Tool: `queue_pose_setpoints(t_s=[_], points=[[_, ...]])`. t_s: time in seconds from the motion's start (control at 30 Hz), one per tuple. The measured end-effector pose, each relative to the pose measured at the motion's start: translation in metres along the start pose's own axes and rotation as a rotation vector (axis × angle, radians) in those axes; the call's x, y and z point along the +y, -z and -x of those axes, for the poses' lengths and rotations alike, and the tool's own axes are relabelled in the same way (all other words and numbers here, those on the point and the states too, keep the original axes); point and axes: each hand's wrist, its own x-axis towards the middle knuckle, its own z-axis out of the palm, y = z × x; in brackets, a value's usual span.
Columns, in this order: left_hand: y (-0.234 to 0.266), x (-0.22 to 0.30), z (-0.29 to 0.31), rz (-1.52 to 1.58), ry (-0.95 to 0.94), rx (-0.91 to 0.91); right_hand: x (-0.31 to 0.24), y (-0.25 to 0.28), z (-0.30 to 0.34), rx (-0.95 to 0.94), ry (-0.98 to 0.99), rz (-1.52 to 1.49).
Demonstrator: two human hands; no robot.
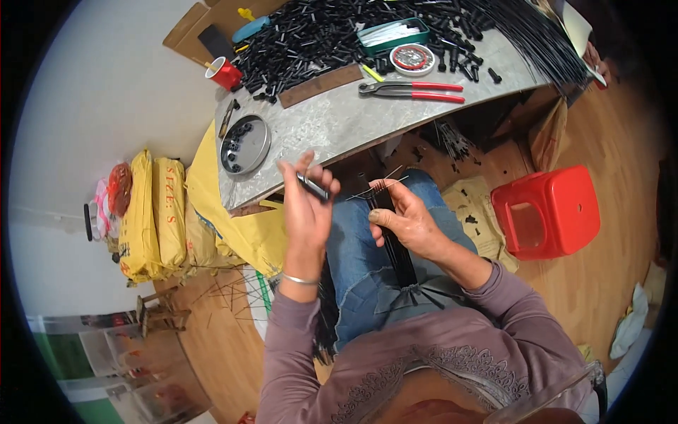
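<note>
My left hand [305,215] is raised in front of the table edge, palm partly up. A short black plastic tube piece [313,187] lies across its curled fingers. My right hand [418,227] is closed around the upper end of a bundle of thin black rods [401,263], thumb across the front. The bundle stands over my lap, its lower end against grey cloth. A thin wire [381,185] sticks out on both sides of the bundle's top, threaded among the rod ends. The left hand's piece is apart from the bundle.
On the grey table [311,134] lie a heap of black tube pieces [304,49], red-handled pincers [417,92], a round metal tin [245,145], a red cup [224,73] and a green tray [393,35]. A red stool [551,212] stands right; yellow sacks [145,219] stand left.
</note>
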Motion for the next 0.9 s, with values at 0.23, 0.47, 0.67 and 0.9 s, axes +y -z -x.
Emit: queue_pose_setpoints(t_s=[0.23,0.47,0.67,0.9], points=[[-0.037,0.002,-0.014,-0.26,0.228,-0.352,0.0,-0.003,-0.001,0.03,0.002,0.053],[-0.022,-0.004,-0.015,-0.303,0.26,-0.326,0.001,-0.001,-0.002,0.021,-0.045,0.018],[-0.018,-0.002,-0.012,-0.277,0.227,-0.314,0.006,-0.003,-0.005,0.036,-0.044,0.013],[-0.026,-0.007,-0.005,-0.358,0.174,-0.276,0.007,-0.006,-0.007,0.054,-0.042,0.035]])
